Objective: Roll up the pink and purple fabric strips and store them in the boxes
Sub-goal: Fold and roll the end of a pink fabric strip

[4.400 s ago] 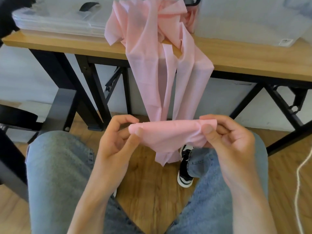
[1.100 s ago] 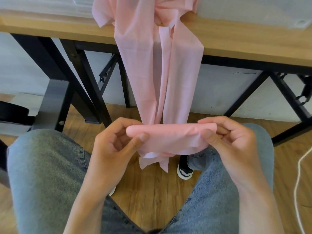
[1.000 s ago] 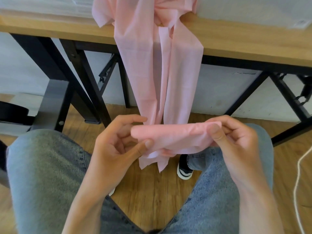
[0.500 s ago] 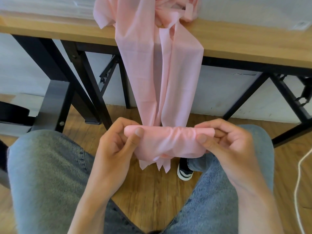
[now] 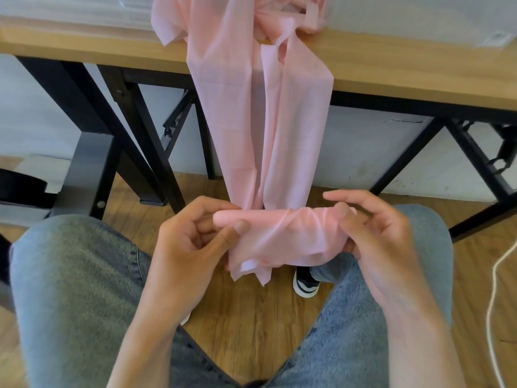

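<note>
A long pink fabric strip (image 5: 260, 113) hangs in several folds from the wooden table (image 5: 419, 68) down to my lap. Its lower end is wound into a loose pink roll (image 5: 285, 231) held level between my knees. My left hand (image 5: 193, 245) pinches the roll's left end with thumb and fingers. My right hand (image 5: 375, 233) holds the right end, thumb on the roll and fingers curled behind it; its index finger sticks out above. Loose corners of fabric dangle below the roll. A bunched heap of the pink fabric (image 5: 279, 21) lies on the table. No purple fabric is visible.
Clear plastic boxes (image 5: 419, 18) stand on the table at the top right, and stacked clear lids (image 5: 70, 15) at the top left. Black table legs (image 5: 145, 141) stand ahead. A white cable (image 5: 495, 303) runs along the wooden floor at right. A dark chair base (image 5: 22, 186) sits left.
The roll has turned further and taken in more of the hanging strip. My fingers have shifted their hold on both ends, and the right index finger has lifted off.
</note>
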Action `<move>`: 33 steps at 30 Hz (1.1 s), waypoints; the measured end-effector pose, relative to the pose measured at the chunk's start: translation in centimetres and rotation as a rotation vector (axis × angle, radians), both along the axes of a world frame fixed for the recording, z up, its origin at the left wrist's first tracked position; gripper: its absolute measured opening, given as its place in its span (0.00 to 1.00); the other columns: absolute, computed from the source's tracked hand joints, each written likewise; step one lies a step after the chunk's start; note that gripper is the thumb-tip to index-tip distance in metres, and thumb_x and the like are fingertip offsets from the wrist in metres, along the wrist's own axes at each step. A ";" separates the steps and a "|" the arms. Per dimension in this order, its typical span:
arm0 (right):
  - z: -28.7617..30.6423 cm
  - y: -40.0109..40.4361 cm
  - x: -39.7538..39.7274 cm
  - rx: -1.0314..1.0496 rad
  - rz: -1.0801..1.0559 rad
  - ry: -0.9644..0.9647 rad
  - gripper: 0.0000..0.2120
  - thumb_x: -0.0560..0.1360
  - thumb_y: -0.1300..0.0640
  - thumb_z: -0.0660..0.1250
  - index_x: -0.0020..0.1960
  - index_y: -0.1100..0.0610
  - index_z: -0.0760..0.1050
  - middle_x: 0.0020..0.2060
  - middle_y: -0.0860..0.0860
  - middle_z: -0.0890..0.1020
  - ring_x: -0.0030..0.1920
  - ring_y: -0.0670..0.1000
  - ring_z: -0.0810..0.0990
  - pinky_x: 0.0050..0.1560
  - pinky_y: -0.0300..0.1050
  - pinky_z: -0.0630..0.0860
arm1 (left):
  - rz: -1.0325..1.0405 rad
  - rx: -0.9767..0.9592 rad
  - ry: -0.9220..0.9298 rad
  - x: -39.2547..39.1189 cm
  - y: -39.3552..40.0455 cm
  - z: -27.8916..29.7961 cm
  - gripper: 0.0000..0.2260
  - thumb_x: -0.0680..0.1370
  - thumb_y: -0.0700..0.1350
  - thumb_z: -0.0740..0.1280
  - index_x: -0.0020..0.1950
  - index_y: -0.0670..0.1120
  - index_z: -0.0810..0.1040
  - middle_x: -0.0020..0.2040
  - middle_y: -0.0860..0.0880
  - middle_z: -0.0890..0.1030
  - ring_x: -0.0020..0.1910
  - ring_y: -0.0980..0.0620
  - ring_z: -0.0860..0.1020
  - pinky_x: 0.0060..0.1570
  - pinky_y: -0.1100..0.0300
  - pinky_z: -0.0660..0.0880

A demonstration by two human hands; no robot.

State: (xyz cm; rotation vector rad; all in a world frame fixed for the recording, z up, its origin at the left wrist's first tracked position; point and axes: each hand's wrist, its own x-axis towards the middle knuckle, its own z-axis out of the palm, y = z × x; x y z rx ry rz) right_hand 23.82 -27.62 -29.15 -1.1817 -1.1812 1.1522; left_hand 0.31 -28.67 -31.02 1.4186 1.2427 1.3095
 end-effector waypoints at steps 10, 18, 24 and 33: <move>0.2 -0.2 -0.2 0.156 0.029 -0.053 0.08 0.74 0.55 0.70 0.48 0.60 0.81 0.39 0.50 0.86 0.42 0.47 0.85 0.41 0.36 0.79 | -0.040 0.052 -0.073 0.5 -0.1 0.3 0.14 0.81 0.57 0.62 0.51 0.47 0.76 0.44 0.48 0.79 0.42 0.48 0.81 0.37 0.56 0.82; 0.0 -0.3 -0.8 0.103 0.013 -0.045 0.08 0.75 0.51 0.71 0.46 0.56 0.80 0.36 0.51 0.85 0.37 0.46 0.81 0.34 0.37 0.76 | 0.010 0.001 -0.089 0.6 -0.2 0.3 0.08 0.83 0.50 0.64 0.53 0.47 0.76 0.46 0.48 0.82 0.41 0.51 0.83 0.34 0.61 0.79; 0.0 -0.2 -1.3 0.083 -0.086 0.028 0.16 0.74 0.49 0.71 0.32 0.53 0.72 0.27 0.45 0.73 0.31 0.44 0.70 0.30 0.36 0.68 | -0.069 0.013 -0.162 0.3 -0.3 0.9 0.14 0.76 0.39 0.69 0.62 0.43 0.76 0.50 0.47 0.85 0.49 0.49 0.86 0.41 0.61 0.83; 0.3 -0.2 -1.4 0.148 -0.193 0.061 0.05 0.71 0.53 0.72 0.46 0.53 0.83 0.33 0.44 0.83 0.36 0.43 0.81 0.34 0.36 0.76 | 0.049 0.060 -0.061 0.3 -0.2 0.8 0.13 0.74 0.43 0.70 0.58 0.46 0.80 0.50 0.55 0.86 0.48 0.55 0.85 0.40 0.66 0.81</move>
